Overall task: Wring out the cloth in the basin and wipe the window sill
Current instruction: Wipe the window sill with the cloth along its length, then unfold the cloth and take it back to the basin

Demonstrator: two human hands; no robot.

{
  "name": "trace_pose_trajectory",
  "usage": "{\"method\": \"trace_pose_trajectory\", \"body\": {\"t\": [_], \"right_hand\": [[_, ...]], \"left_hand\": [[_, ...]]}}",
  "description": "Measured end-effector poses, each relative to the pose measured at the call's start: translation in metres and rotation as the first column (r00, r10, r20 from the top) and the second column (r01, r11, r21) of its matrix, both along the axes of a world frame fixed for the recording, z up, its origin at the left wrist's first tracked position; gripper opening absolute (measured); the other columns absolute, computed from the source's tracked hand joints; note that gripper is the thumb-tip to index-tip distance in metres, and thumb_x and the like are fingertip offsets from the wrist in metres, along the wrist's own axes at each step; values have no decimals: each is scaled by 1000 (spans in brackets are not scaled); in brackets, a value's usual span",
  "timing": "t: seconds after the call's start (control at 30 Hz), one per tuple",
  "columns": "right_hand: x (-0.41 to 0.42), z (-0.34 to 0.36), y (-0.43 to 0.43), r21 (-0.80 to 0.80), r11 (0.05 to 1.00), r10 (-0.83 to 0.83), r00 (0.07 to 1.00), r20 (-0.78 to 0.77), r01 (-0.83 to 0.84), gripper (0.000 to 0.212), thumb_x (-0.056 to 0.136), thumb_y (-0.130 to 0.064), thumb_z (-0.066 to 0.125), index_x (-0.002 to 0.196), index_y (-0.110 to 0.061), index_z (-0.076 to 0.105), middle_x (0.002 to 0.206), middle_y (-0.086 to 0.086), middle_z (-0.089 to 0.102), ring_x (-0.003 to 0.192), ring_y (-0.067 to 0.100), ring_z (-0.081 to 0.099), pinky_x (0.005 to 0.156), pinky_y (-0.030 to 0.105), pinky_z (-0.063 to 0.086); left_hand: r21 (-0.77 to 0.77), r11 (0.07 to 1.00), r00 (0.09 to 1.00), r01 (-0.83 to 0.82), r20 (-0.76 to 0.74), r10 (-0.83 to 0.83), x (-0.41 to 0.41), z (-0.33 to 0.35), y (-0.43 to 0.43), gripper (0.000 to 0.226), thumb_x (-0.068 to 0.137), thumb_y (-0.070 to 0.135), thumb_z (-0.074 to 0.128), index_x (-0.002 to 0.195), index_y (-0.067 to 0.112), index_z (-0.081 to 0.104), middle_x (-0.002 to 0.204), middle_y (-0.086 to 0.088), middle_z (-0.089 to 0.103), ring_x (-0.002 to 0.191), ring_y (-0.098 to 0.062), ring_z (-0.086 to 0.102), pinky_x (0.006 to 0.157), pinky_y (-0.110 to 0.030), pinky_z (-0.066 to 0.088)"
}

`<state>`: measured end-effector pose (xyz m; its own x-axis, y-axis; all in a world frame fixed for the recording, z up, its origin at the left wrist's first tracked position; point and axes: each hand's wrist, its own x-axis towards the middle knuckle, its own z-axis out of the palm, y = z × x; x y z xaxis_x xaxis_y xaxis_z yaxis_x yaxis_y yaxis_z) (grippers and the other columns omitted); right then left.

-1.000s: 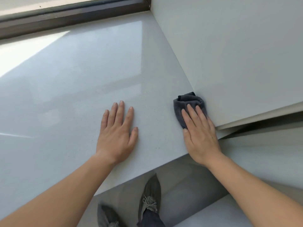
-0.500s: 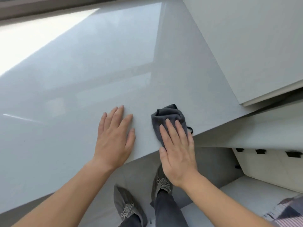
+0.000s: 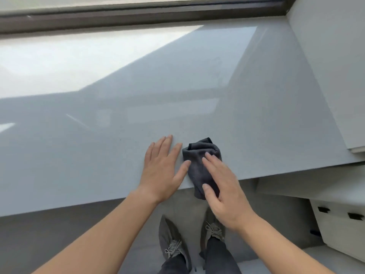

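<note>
A folded dark grey cloth (image 3: pixel 199 157) lies on the glossy white window sill (image 3: pixel 118 115), at its front edge, with one corner hanging over the edge. My right hand (image 3: pixel 223 186) presses on the cloth with straight fingers, the thumb on the hanging corner. My left hand (image 3: pixel 163 169) rests flat on the sill just left of the cloth, its thumb touching the cloth's edge. No basin is in view.
The dark window frame (image 3: pixel 138 14) runs along the back of the sill. A white side wall (image 3: pixel 331 66) closes the sill on the right. Below the edge are my grey shoes (image 3: pixel 173 240) on the floor and a white cabinet (image 3: pixel 339 224) at right.
My right hand has slid the cloth leftwards along the sill's front edge, from the right wall corner to beside my left hand. The view has tilted up to show the window frame.
</note>
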<state>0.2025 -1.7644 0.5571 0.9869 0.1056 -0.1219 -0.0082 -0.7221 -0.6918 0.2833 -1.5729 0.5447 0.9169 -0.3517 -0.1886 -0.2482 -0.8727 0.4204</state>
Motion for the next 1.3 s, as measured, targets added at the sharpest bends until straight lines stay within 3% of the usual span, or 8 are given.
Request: {"method": "trace_pose_trajectory", "body": {"t": [0.13,0.3,0.47,0.63,0.73,0.87,1.03,1.3], "right_hand": [[11,14,-23,48,943,-324,942,-84,328,42,95,-16,60,136,-24,54,123,-35,45,125,1,45,102,36,46],[26,9,-24,-33,979,-205,969,-136,203,33,92,-20,64,124,-21,63,119,-14,60,112,9,51,95,20,38],[41,20,-28,83,966,-219,944,-245,246,30,90,-26,68,117,-34,60,113,-23,59,101,-5,56,85,13,44],[62,80,-35,242,925,-178,894,-410,295,39,89,-39,70,124,-40,54,113,-21,66,103,-4,61,86,28,51],[76,135,-33,394,892,-12,884,-467,220,25,91,-43,68,114,-33,67,110,-16,72,111,4,63,94,30,50],[80,203,-14,598,781,209,829,-518,177,29,83,-44,70,99,-20,70,94,0,71,89,19,67,86,45,54],[77,256,33,589,808,276,881,-385,4,13,85,-40,70,92,-29,67,93,1,72,84,18,66,74,35,50],[71,295,158,503,844,401,841,-363,-186,4,92,-25,69,89,-25,70,83,-7,73,77,9,67,68,24,50]], "left_hand": [[-110,994,999,-24,43,29,7,7,-28,62,90,54,48,140,19,47,139,2,51,128,-22,43,107,-37,33],[-106,988,991,-109,-88,100,22,15,-51,36,88,47,62,116,24,60,107,3,58,104,-19,53,88,-32,44],[-294,921,935,-257,-317,160,25,37,-51,21,90,40,65,94,19,66,90,3,61,86,-13,56,75,-27,46],[-495,682,794,-538,-570,213,14,109,-42,22,94,34,64,78,19,59,65,16,57,60,-2,50,57,-14,39],[-567,475,723,-673,-639,262,4,169,-27,32,92,43,62,80,14,59,73,5,58,69,-12,52,68,-30,44],[-607,199,637,-770,-708,304,-21,237,-5,42,97,43,55,94,2,59,88,-9,63,82,-22,60,78,-42,53],[-635,60,598,-771,-686,415,-61,282,33,17,100,28,53,114,18,58,106,-20,71,87,-26,69,71,-39,57],[-612,-141,462,-779,-710,531,-117,307,127,33,92,36,66,101,7,52,102,-23,67,89,-30,64,88,-58,51]]}}
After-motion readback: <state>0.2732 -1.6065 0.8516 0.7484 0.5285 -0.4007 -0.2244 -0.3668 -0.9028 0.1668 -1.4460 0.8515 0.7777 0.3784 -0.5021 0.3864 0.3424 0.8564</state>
